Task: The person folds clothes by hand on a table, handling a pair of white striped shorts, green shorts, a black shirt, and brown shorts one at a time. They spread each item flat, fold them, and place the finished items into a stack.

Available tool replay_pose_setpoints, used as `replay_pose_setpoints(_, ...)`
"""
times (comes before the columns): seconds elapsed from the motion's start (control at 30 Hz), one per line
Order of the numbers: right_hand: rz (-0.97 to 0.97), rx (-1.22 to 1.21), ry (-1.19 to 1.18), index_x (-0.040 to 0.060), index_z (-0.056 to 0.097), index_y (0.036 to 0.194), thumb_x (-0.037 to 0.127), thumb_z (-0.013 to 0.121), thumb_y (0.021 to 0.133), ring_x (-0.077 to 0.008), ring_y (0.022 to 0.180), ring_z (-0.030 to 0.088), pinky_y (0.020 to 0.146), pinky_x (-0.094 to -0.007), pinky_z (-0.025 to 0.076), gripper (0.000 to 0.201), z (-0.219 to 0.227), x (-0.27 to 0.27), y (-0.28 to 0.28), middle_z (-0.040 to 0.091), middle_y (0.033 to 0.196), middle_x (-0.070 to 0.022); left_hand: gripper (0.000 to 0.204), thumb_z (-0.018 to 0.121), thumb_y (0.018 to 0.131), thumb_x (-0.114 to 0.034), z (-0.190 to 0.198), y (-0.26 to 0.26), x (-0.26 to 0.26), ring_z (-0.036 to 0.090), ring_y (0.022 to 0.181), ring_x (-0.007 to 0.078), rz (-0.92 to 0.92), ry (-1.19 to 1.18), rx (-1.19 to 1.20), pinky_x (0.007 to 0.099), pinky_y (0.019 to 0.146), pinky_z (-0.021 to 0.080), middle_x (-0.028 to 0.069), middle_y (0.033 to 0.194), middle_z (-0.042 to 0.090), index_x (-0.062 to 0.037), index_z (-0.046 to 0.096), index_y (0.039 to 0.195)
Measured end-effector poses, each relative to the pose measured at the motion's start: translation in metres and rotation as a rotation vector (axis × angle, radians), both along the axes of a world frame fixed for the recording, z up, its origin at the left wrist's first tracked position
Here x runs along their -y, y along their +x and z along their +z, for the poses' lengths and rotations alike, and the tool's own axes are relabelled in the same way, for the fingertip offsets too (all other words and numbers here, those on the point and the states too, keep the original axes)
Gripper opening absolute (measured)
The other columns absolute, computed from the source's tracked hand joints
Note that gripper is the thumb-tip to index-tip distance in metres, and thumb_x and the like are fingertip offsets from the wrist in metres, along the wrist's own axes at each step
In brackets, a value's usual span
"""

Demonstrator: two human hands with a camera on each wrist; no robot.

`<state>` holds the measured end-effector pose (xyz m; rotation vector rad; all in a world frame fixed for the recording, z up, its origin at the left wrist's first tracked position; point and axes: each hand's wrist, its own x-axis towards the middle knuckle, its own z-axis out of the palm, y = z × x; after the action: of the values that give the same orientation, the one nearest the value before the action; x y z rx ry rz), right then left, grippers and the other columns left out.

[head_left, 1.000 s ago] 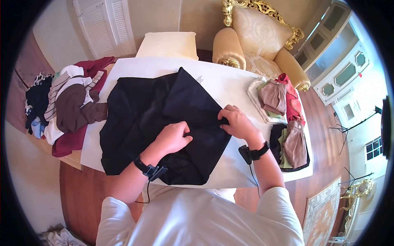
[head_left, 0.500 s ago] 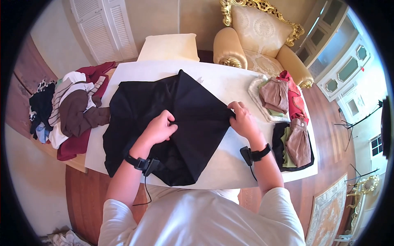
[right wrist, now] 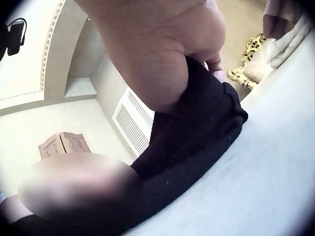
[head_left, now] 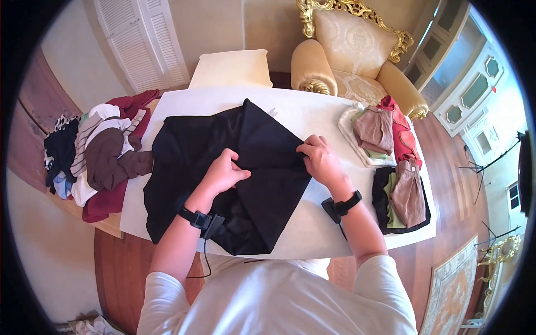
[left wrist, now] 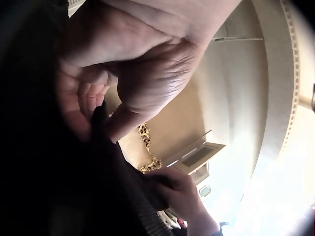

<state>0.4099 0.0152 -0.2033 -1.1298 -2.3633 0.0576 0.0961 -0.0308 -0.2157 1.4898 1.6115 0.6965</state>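
Note:
A large black garment (head_left: 195,139) lies spread over the middle of the white table, its right part folded into a smooth flap with a pointed top. Over its centre, my left hand (head_left: 224,172) pinches a raised fold of the black fabric (left wrist: 101,123) between thumb and fingers, as the left wrist view shows. My right hand (head_left: 324,162) grips the garment's right corner, with the thumb on the near side of the dark cloth (right wrist: 197,128) and the fingertips mostly hidden behind it.
Loose clothes (head_left: 106,151) lie heaped left of the white table (head_left: 329,223). At its right end sit folded clothes: beige shorts (head_left: 374,131) above, and brown shorts (head_left: 410,195) over green and black cloth below. A gilded armchair (head_left: 357,50) and a cream stool (head_left: 229,67) stand behind.
My left hand has moved away from my body and slightly left, lifting a fold. The right hand keeps its grip on the corner, and the garment's right flap looks smoother.

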Motion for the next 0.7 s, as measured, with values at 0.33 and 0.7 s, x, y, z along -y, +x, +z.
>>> replay_pose_setpoints(0.33, -0.320, -0.176, -0.220, 0.0065, 0.073, 0.113, 0.003, 0.071, 0.087, -0.0383, 0.104, 0.068, 0.092, -0.0451, 0.056, 0.026, -0.002, -0.005, 0.014, 0.069, 0.110, -0.0174, 0.044, 0.086, 0.089, -0.027, 0.010, 0.003, -0.010, 0.070, 0.081, 0.0172, 0.078, -0.121, 0.165, 0.0325, 0.060, 0.056, 0.0103, 0.098, 0.071, 0.0018, 0.063, 0.114)
replay_pose_setpoints(0.7, -0.169, -0.250, -0.117, 0.0076, 0.075, 0.103, 0.006, 0.073, 0.085, -0.0380, 0.108, 0.066, 0.095, -0.0453, 0.055, 0.019, -0.016, -0.014, 0.034, 0.069, 0.108, -0.0155, 0.026, 0.075, 0.096, -0.026, 0.011, 0.001, -0.053, 0.070, 0.083, 0.0157, 0.053, -0.084, 0.314, 0.0297, 0.072, 0.057, 0.0069, 0.094, 0.071, -0.0026, 0.066, 0.103)
